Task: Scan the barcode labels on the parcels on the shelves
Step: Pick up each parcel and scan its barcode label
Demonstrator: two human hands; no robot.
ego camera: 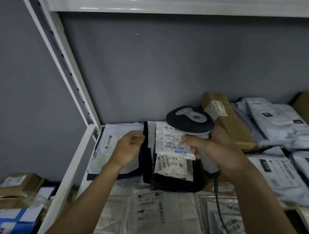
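Note:
My right hand [218, 150] grips the handle of a grey and black barcode scanner [190, 119], whose head points down and away over a black parcel [173, 182] with white barcode labels [172, 146]. Its cable [219, 206] trails down toward me. My left hand [128, 147] sits at the black parcel's left edge, its fingers curled and pinching the edge. Under that hand lies a white mailer bag [106, 141] with a printed label.
A white shelf post [63, 62] and shelf rail [70, 173] bound the left side, a shelf board [156, 7] runs overhead. Brown boxes [227, 120] and grey mailers [278, 123] fill the right. Silver mailers [155, 215] lie in front, small boxes [19, 183] at lower left.

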